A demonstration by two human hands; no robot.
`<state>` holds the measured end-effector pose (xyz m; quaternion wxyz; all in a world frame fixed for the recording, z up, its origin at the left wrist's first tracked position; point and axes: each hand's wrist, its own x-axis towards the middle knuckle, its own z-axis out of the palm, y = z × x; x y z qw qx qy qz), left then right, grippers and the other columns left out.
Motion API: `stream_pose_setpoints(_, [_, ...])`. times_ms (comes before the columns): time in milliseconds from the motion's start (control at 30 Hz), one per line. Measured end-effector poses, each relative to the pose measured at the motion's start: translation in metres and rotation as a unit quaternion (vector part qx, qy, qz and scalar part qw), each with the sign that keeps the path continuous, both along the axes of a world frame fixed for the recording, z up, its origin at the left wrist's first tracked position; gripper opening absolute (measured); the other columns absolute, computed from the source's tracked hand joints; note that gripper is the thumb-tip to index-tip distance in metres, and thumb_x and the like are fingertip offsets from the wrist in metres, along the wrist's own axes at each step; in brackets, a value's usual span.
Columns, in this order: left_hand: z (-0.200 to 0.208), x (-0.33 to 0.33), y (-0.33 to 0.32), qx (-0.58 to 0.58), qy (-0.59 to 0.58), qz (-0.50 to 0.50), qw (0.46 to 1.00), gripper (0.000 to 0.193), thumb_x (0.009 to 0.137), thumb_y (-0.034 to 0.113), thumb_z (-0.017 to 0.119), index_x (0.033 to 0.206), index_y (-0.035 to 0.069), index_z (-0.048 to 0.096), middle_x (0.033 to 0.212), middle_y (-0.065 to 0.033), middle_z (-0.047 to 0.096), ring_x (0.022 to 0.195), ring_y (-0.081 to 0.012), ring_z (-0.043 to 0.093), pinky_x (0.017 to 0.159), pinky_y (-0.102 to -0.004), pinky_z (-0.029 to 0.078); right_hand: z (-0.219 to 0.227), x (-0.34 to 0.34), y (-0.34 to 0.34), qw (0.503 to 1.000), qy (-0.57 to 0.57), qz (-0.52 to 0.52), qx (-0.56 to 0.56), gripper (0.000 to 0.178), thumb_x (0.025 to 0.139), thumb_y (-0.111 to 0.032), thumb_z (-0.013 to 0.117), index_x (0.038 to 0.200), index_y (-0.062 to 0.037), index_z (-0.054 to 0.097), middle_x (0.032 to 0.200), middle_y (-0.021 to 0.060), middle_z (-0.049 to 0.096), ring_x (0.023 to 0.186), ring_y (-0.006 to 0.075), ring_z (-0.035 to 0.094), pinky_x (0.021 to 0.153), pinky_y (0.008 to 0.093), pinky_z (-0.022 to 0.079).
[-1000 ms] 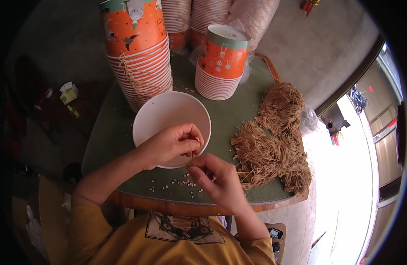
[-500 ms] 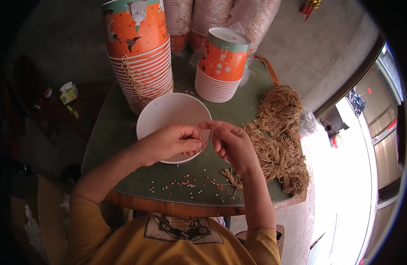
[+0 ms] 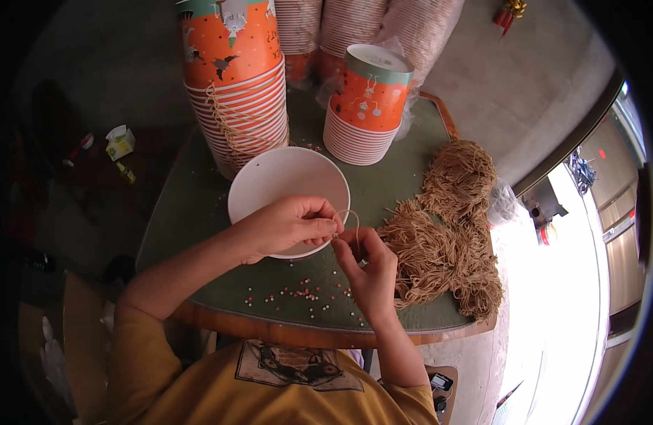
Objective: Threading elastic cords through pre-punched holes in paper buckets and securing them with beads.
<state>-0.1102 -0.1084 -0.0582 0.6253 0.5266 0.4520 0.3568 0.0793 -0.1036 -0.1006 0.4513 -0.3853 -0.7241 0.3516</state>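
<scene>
Over the near right rim of a white paper bucket [image 3: 270, 180], my two hands meet at a thin tan cord [image 3: 358, 225]. The cord arches in a small loop above my fingertips. My left hand [image 3: 291, 225] is closed in a pinch on it, its wrist crossing the bucket's near rim. Closed too, my right hand [image 3: 371, 273] pinches the cord just right of the bucket, with the fingertips of both hands almost touching. Where the cord's ends lie between the fingers is hidden. The bucket's mouth faces me.
Behind the bucket stand a tall stack of orange patterned buckets [image 3: 231, 64] with cords [image 3: 234, 134] down its side, and a shorter stack [image 3: 372, 106]. Bagged stacks [image 3: 351, 28] are farther back. Bundles of tan cord [image 3: 447, 248] lie right. Small pink and white discs [image 3: 308, 292] dot the green tabletop [image 3: 199, 269].
My right hand has dropped lower and turned, drawing near my left fingertips. The cord now bows up in a loop between them. The whole view has shifted slightly.
</scene>
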Motion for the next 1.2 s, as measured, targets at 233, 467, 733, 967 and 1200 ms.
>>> stream_pose_setpoints(233, [-0.002,0.002,0.001,-0.02,-0.022,-0.005,1.0,0.012,0.095,0.012,0.058,0.103,0.003,0.058,0.095,-0.001,0.062,0.084,-0.0058,0.056,0.073,-0.0215,0.045,-0.005,-0.007,-0.007,0.994,0.086,0.026,-0.06,0.013,0.085,-0.004,0.069,0.087,-0.0021,0.057,0.072,0.0014,0.058,0.057,0.0054,0.048,0.053,0.0207,0.041])
stream_pose_setpoints(467, [0.005,0.004,0.0,-0.022,-0.014,0.012,1.0,0.012,0.095,0.01,0.056,0.104,0.003,0.055,0.092,-0.0027,0.062,0.079,-0.007,0.057,0.069,-0.0207,0.047,0.001,-0.009,-0.013,0.997,0.013,-0.016,0.077,0.014,0.083,-0.005,0.072,0.088,-0.0046,0.059,0.076,0.0064,0.064,0.057,0.0122,0.058,0.05,0.0259,0.047])
stream_pose_setpoints(733, [0.01,-0.004,-0.003,-0.033,-0.039,0.004,0.999,0.013,0.094,0.008,0.057,0.105,0.001,0.055,0.095,-0.005,0.061,0.082,-0.0103,0.061,0.075,-0.0236,0.052,-0.006,-0.002,-0.012,0.992,-0.01,-0.006,0.123,0.017,0.084,0.0,0.069,0.101,-0.002,0.066,0.076,0.004,0.066,0.062,0.0065,0.058,0.057,0.0208,0.047])
stream_pose_setpoints(967, [0.0,-0.004,-0.004,-0.014,-0.067,-0.01,0.998,0.012,0.094,0.007,0.057,0.104,0.001,0.055,0.097,-0.0051,0.06,0.085,-0.011,0.061,0.079,-0.0238,0.051,-0.006,0.003,-0.013,0.997,-0.03,-0.012,0.064,0.028,0.08,-0.003,0.07,0.108,-0.0095,0.068,0.077,0.0086,0.067,0.063,0.021,0.063,0.057,0.0317,0.051])
stream_pose_setpoints(1200, [-0.001,0.003,-0.004,0.01,-0.037,-0.01,0.999,0.011,0.095,0.008,0.057,0.104,0.001,0.056,0.094,-0.0041,0.061,0.084,-0.0094,0.059,0.078,-0.0236,0.05,-0.008,0.005,-0.015,0.989,0.085,0.033,-0.119,0.018,0.096,-0.016,0.059,0.105,-0.0024,0.067,0.068,0.0004,0.063,0.057,0.0076,0.054,0.05,0.0253,0.043])
